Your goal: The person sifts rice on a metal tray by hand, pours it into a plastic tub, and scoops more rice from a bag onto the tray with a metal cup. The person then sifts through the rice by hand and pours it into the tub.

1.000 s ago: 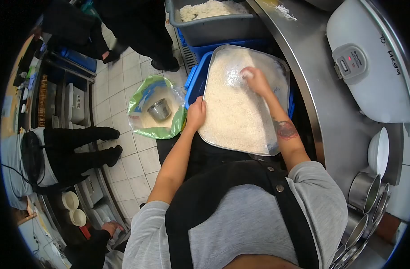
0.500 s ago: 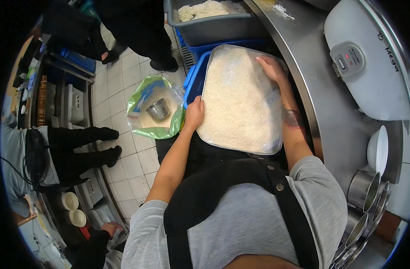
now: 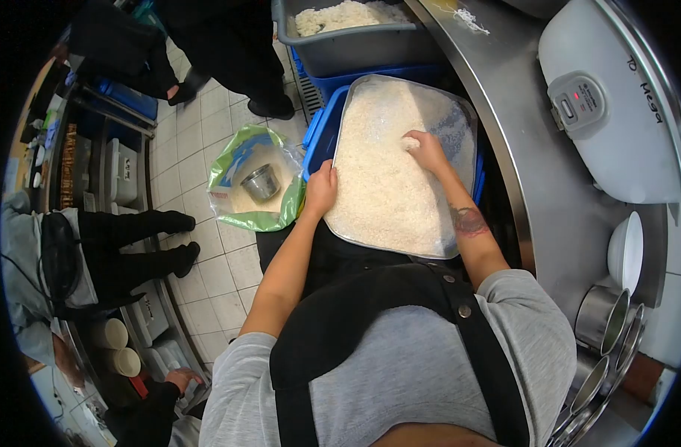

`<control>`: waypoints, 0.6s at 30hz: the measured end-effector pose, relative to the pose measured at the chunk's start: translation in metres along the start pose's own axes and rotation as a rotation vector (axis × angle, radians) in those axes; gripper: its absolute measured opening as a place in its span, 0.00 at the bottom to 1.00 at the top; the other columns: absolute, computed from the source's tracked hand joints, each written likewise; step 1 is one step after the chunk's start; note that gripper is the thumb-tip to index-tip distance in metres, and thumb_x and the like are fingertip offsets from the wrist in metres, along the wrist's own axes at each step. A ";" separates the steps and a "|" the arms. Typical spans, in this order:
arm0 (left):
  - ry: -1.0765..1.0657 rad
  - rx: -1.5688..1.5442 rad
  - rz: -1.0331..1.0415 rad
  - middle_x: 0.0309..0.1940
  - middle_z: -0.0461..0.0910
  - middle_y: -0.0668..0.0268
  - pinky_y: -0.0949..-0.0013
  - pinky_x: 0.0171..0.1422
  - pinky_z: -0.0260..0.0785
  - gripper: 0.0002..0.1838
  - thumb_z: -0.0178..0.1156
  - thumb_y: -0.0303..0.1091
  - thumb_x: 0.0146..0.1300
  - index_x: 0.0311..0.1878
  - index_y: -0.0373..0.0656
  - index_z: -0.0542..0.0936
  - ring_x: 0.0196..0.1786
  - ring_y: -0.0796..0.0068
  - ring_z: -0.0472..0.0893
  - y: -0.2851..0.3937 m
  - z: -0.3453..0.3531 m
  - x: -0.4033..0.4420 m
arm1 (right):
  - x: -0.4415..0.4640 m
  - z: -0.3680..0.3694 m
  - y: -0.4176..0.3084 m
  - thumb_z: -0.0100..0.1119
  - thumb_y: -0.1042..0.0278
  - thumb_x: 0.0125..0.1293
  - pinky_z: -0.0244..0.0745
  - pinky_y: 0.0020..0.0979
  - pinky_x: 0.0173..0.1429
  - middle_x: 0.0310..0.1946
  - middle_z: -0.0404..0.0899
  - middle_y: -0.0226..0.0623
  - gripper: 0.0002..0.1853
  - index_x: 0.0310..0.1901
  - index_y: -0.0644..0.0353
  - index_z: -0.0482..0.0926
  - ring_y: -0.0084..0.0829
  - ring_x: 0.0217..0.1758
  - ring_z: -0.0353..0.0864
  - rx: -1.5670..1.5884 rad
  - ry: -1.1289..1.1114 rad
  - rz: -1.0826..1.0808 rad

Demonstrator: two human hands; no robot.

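A rectangular tray full of pale rice grains rests over a blue bin. My left hand grips the tray's left rim, thumb on the edge. Over the upper right part of the rice, my right hand is curled, with some pale grains showing at its fingers. Bare tray bottom shows thinly covered to the right of that hand. Left of the tray, an open green and white bag on the floor holds rice and a metal pot.
A grey tub of white rice stands beyond the tray. On the right, a steel counter carries a white rice cooker, a white bowl and metal pots. Several people stand at the left and top left.
My right hand has swept from the tray's right side towards its middle and curled, baring more of the tray at the upper right. My left hand stays on the rim.
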State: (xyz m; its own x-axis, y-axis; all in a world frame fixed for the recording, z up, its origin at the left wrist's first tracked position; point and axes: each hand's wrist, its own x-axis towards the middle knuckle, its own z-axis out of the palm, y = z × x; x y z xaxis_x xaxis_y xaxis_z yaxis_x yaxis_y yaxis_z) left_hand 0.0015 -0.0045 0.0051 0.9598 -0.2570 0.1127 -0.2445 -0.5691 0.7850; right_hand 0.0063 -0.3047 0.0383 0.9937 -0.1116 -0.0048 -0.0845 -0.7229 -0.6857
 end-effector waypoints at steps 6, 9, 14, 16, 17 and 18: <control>-0.006 0.010 -0.010 0.32 0.80 0.41 0.46 0.43 0.70 0.13 0.49 0.33 0.69 0.51 0.36 0.75 0.38 0.40 0.80 -0.003 0.001 0.001 | 0.045 -0.054 -0.025 0.56 0.80 0.59 0.73 0.27 0.51 0.41 0.83 0.34 0.16 0.49 0.63 0.81 0.25 0.47 0.80 0.245 -0.177 0.064; 0.017 0.003 0.002 0.32 0.80 0.41 0.46 0.42 0.70 0.13 0.49 0.33 0.69 0.51 0.36 0.75 0.38 0.40 0.80 -0.001 0.002 0.001 | 0.081 -0.080 0.004 0.56 0.78 0.60 0.73 0.26 0.52 0.42 0.83 0.34 0.16 0.51 0.62 0.80 0.22 0.47 0.79 0.186 -0.274 -0.171; 0.003 -0.019 -0.002 0.32 0.80 0.42 0.45 0.42 0.70 0.13 0.49 0.32 0.69 0.51 0.37 0.75 0.38 0.40 0.80 0.004 -0.002 0.001 | 0.125 -0.044 0.067 0.63 0.67 0.59 0.72 0.31 0.58 0.47 0.82 0.40 0.18 0.51 0.60 0.81 0.33 0.52 0.80 0.014 0.064 -0.069; 0.006 -0.010 -0.001 0.32 0.80 0.42 0.45 0.42 0.70 0.13 0.49 0.33 0.69 0.51 0.37 0.75 0.38 0.40 0.80 0.000 0.000 0.001 | 0.115 -0.012 0.080 0.67 0.61 0.57 0.71 0.35 0.61 0.50 0.81 0.43 0.20 0.51 0.59 0.81 0.39 0.54 0.79 -0.114 0.284 -0.227; 0.008 -0.007 0.000 0.32 0.80 0.42 0.45 0.42 0.70 0.13 0.49 0.33 0.69 0.50 0.37 0.75 0.38 0.40 0.80 -0.002 0.002 0.001 | 0.106 -0.002 0.076 0.68 0.59 0.56 0.71 0.36 0.62 0.51 0.81 0.44 0.21 0.50 0.58 0.81 0.41 0.55 0.79 -0.202 0.339 -0.213; 0.005 -0.001 0.000 0.32 0.80 0.42 0.45 0.42 0.70 0.13 0.49 0.33 0.69 0.50 0.36 0.75 0.37 0.40 0.80 -0.001 0.001 0.002 | 0.083 0.010 0.050 0.69 0.57 0.55 0.70 0.37 0.63 0.52 0.80 0.45 0.22 0.50 0.57 0.82 0.42 0.56 0.78 -0.290 0.395 -0.200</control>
State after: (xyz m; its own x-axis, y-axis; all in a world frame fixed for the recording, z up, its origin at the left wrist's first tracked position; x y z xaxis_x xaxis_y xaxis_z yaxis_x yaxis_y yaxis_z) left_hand 0.0033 -0.0052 0.0035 0.9606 -0.2530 0.1152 -0.2440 -0.5688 0.7855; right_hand 0.0857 -0.3429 -0.0037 0.8939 -0.1603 0.4187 0.0316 -0.9090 -0.4155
